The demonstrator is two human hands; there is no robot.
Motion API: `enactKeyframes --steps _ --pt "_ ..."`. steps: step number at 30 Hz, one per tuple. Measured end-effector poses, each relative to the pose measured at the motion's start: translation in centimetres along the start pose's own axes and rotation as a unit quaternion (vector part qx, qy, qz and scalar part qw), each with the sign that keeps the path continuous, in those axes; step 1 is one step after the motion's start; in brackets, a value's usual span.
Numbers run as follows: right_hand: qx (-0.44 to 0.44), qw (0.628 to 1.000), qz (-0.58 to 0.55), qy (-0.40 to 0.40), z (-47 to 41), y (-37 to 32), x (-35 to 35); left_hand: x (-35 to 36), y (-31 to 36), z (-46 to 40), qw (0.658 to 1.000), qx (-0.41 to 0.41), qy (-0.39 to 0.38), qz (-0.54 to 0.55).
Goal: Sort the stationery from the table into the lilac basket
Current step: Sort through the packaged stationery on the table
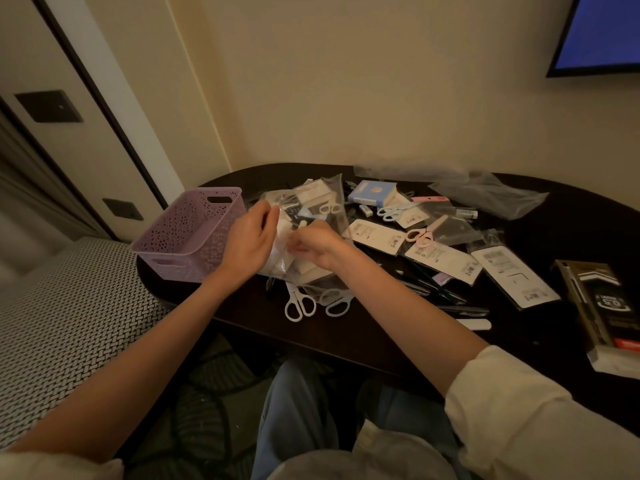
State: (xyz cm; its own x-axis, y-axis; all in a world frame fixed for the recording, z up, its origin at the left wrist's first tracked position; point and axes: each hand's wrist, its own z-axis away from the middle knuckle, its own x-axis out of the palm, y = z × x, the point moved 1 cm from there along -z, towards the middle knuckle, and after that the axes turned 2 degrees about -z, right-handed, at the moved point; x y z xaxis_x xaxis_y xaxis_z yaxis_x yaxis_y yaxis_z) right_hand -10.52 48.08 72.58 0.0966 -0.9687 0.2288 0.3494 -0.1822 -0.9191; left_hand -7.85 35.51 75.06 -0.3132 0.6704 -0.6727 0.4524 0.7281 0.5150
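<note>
Head view: both hands work a clear bag (304, 216) of stationery, left hand (247, 242) pinching its edge, right hand (313, 245) curled on it, apparently to open it; lilac basket (192, 233) waits just left of the fingers.

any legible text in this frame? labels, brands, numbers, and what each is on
None reads with certainty.
Dark box at the table's right edge: large pale characters, perhaps "0.5", too blurred to confirm.
White backing cards of the packets: barcodes and small print, too small to read.
Blue box: a round emblem, no legible words.
Lilac basket: no text visible.
</note>
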Motion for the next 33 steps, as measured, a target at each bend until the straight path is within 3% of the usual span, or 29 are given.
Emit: enactKeyframes --steps 7,13,17,20,24,29,33 --pt "-0.150 0.985 0.082 0.010 7.5 -4.6 -5.5 1.7 0.9 -1.0 1.000 0.003 -0.017 0.010" --pt "-0.218 0.956 0.068 0.184 8.1 -4.8 -11.6 4.0 2.5 -1.8 0.999 -0.017 -0.041 -0.012" --pt "-0.198 0.926 0.097 0.307 6.8 -2.7 -16.1 5.5 3.8 -1.9 0.997 -0.024 -0.072 -0.031" --pt "-0.163 0.913 0.144 0.345 5.5 -0.7 -18.8 6.2 4.3 -2.0 0.995 -0.031 -0.082 -0.052" --pt "-0.146 0.901 0.211 0.350 3.4 0.2 -19.8 6.3 4.5 -2.4 0.994 -0.042 -0.080 -0.060" --pt "-0.156 0.884 0.334 0.287 -0.4 -1.8 -19.4 6.3 4.2 -2.9 0.994 -0.045 -0.073 -0.066" --pt "-0.158 0.838 0.474 0.221 -5.0 -3.4 -20.4 6.5 3.5 -3.7 0.994 -0.053 -0.068 -0.065"
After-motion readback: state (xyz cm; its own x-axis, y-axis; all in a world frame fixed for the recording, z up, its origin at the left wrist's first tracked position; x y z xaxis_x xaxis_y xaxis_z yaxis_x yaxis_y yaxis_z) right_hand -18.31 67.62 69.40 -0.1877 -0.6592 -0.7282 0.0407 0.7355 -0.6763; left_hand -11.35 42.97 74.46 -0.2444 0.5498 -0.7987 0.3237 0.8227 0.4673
